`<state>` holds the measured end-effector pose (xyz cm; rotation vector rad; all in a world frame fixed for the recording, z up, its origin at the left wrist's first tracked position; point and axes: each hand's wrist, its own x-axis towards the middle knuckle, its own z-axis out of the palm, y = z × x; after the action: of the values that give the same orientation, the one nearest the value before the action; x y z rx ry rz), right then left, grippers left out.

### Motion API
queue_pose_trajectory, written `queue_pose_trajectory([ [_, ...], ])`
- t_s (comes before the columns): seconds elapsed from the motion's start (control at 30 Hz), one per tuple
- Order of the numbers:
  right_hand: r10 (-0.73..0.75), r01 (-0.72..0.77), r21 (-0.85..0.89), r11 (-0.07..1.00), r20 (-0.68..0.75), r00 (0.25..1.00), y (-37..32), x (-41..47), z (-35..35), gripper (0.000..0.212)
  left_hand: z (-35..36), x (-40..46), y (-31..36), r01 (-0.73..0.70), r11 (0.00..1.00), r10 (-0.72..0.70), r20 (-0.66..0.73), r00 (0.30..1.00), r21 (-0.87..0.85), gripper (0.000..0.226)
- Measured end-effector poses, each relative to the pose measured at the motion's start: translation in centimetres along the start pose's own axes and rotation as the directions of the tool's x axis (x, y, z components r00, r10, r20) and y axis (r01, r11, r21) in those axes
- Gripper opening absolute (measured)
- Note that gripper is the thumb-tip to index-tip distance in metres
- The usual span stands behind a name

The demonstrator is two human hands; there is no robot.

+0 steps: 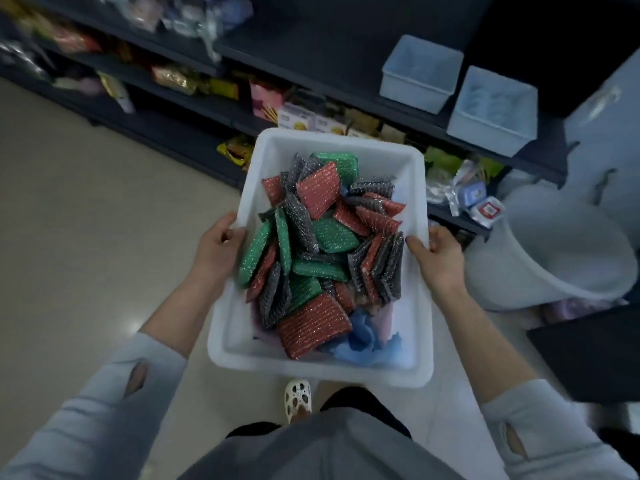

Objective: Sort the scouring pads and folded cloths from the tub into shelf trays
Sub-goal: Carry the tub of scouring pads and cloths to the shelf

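fingers point(239, 233) of the left hand point(216, 249) curl over the left rim of the white tub point(420, 306), and the right hand point(438, 258) grips the opposite rim, thumb hooked inside; the tub hangs above the floor. inside the tub, red, green and grey scouring pads point(322, 237) lie heaped over blue and pink folded cloths point(367, 337) at its near end. beyond the tub's far right corner, two pale blue trays point(420, 72) sit on the dark shelf point(311, 53).

Floor point(79, 216) finished in pale beige, glossy, one light glare seen low left. Dark shelving point(311, 57) run across the top, stocked with blurred packaged goods point(180, 77). Pale bucket point(554, 251) tipped at right.
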<state>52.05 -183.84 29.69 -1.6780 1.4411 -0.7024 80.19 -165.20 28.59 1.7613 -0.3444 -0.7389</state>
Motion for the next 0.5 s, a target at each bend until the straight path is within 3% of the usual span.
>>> queue_pose_trajectory([
  [0.17,-0.048,0.050,-0.018,0.999,0.086,0.995,-6.4,9.4,4.2,0.025,0.0,10.2,4.8,-0.034,0.999,0.034,-0.036,0.999,0.003,0.036],
  [0.3,-0.066,0.067,-0.019,0.998,0.069,0.995,-9.7,17.7,8.1,0.030,1.6,19.1,8.8,-0.092,0.996,0.093,-0.023,0.995,0.013,0.025],
  [0.5,-0.059,0.063,-0.067,0.996,0.057,0.997,-15.1,29.5,13.2,0.029,3.1,32.4,14.3,-0.114,0.993,0.114,0.003,0.993,0.020,0.034],
])
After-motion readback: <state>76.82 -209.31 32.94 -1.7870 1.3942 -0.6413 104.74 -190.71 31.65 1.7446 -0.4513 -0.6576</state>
